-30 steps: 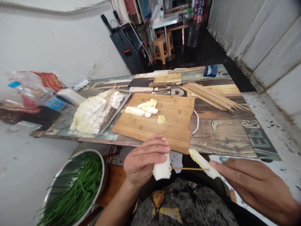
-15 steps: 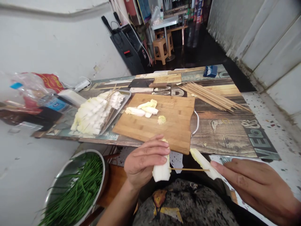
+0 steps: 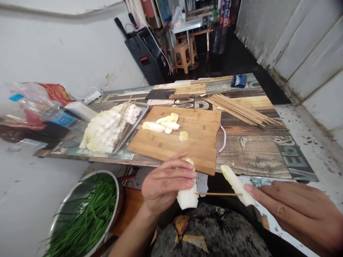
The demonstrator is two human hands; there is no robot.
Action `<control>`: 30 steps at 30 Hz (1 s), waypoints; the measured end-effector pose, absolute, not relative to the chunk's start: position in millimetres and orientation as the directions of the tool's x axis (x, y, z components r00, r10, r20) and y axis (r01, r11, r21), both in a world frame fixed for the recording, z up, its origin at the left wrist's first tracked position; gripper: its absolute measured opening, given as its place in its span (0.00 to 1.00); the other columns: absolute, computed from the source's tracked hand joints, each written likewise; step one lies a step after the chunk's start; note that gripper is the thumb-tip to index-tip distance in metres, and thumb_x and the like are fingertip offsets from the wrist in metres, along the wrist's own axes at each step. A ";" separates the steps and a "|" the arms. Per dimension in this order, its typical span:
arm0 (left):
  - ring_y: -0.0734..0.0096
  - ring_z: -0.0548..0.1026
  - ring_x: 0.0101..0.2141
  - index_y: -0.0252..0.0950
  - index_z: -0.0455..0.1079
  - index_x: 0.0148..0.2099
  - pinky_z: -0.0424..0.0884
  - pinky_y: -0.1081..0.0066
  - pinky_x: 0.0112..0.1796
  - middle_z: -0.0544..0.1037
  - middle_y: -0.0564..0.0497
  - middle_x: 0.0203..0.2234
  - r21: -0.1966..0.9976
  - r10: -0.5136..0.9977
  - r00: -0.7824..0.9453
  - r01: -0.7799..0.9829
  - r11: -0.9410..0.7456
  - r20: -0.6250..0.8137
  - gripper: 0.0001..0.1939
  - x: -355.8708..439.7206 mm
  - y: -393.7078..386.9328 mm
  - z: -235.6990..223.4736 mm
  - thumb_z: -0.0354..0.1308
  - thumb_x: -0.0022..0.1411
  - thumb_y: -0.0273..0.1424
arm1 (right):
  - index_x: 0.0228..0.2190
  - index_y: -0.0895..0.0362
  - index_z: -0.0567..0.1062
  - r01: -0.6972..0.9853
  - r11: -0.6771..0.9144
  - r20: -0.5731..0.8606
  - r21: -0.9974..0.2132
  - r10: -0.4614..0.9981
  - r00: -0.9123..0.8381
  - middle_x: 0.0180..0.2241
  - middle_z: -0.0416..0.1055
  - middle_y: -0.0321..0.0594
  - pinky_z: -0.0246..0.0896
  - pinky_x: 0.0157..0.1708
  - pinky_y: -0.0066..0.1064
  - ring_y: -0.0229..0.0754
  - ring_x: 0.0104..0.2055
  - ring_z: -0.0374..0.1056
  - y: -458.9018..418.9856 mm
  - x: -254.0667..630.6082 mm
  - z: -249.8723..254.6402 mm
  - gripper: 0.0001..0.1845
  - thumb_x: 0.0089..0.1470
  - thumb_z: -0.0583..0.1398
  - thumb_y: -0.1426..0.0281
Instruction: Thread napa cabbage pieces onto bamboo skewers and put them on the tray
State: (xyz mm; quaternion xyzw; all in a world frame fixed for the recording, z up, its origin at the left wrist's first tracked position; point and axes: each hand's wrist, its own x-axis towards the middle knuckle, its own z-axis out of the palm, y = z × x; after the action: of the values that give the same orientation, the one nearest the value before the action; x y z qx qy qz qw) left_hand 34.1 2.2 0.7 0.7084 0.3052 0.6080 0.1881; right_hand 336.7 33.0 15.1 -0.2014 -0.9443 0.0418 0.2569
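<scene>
My left hand (image 3: 170,178) is closed around a pale napa cabbage piece (image 3: 188,199), fingers across its front. A thin wooden skewer (image 3: 218,194) runs from that piece to a second cabbage piece (image 3: 237,185) on the right. My right hand (image 3: 292,205) grips this second piece near its lower end, its index finger along the edge; the thumb is hidden. Both hands are in front of the table's near edge. Beyond them, a wooden cutting board (image 3: 198,142) bears several loose cabbage pieces (image 3: 163,124) and a small yellow leaf bit (image 3: 183,136).
Skewered cabbage (image 3: 103,130) is piled on a metal tray (image 3: 143,116) at left. Loose skewers (image 3: 238,110) lie right of the board, and a cleaver (image 3: 160,94) lies behind it. A steel basin (image 3: 118,189) of green chives (image 3: 85,214) stands lower left. A blue box (image 3: 239,81) sits far back.
Both cabbage pieces and the skewer have shifted slightly right, along with my right hand. My left hand keeps its hold on the left piece.
</scene>
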 end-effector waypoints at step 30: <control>0.66 0.78 0.39 0.39 0.75 0.45 0.74 0.50 0.49 0.82 0.50 0.34 0.584 0.636 0.216 0.263 -0.768 0.740 0.08 35.9 7.2 21.9 0.56 0.64 0.28 | 0.65 0.53 0.54 0.398 0.853 0.471 -0.338 0.519 -0.713 0.32 0.74 0.39 0.63 0.27 0.33 0.42 0.30 0.69 14.9 325.1 9.9 0.35 0.58 0.53 0.81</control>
State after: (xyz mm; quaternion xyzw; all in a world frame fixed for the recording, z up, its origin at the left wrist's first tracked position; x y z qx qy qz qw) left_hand 35.9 7.2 21.9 0.7613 0.2953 0.5519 0.1692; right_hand 325.1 14.9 9.9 -0.2493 -0.9194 0.1063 0.2851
